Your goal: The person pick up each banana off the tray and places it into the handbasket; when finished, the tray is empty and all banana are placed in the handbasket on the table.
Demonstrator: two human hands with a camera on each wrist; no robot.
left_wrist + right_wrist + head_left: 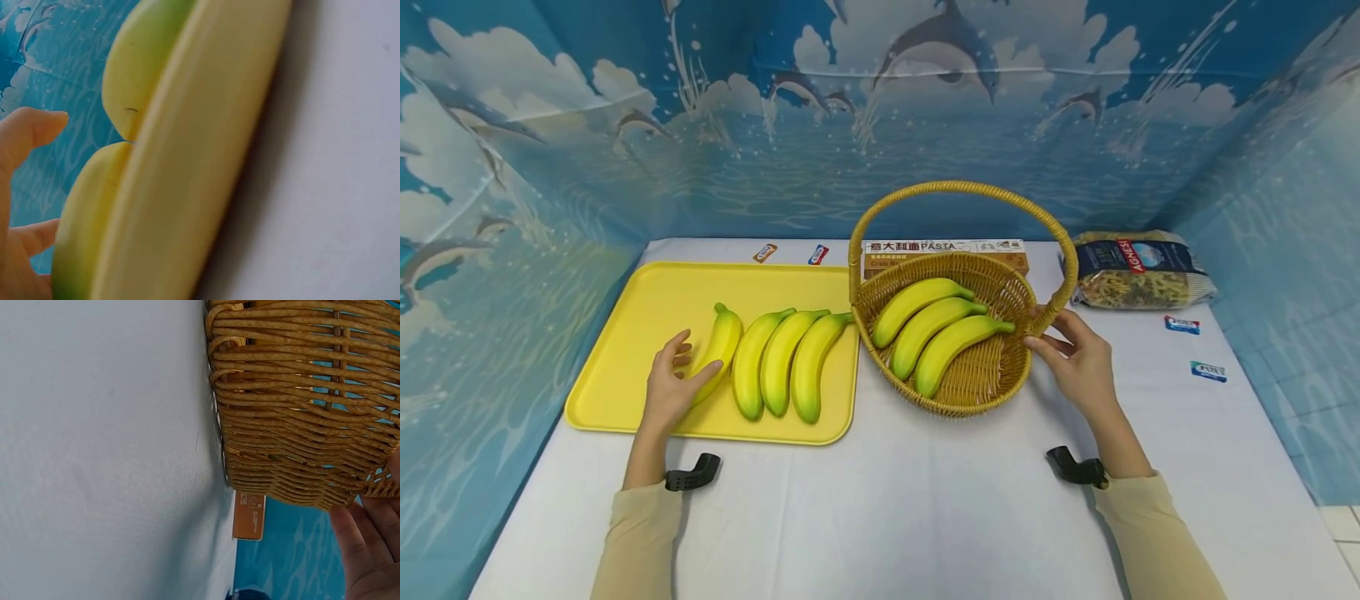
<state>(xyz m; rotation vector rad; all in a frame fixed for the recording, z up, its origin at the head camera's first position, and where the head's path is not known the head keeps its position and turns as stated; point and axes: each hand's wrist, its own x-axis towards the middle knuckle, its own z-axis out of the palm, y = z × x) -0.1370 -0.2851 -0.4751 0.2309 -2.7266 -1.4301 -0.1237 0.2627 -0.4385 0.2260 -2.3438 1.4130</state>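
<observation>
A yellow tray (647, 317) at the left holds several yellow-green bananas side by side. My left hand (696, 360) lies on the leftmost banana (724, 337), thumb across it and fingers on its far side. The left wrist view shows the tray's rim (187, 187) close up, bananas (137, 62) behind it and my fingers (31, 128) at the left edge. A woven basket (970, 408) with a hoop handle holds three bananas (940, 325). My right hand (1045, 329) touches its right rim by the handle's base. In the right wrist view, its straight fingers (369, 550) lie beside the basket wall (300, 425).
A pasta box (925, 247) stands behind the basket, and a bag of pasta (1138, 271) lies at the back right. Small packets (1182, 325) lie on the white tablecloth near the right edge and behind the tray. Blue dolphin-print walls close in three sides.
</observation>
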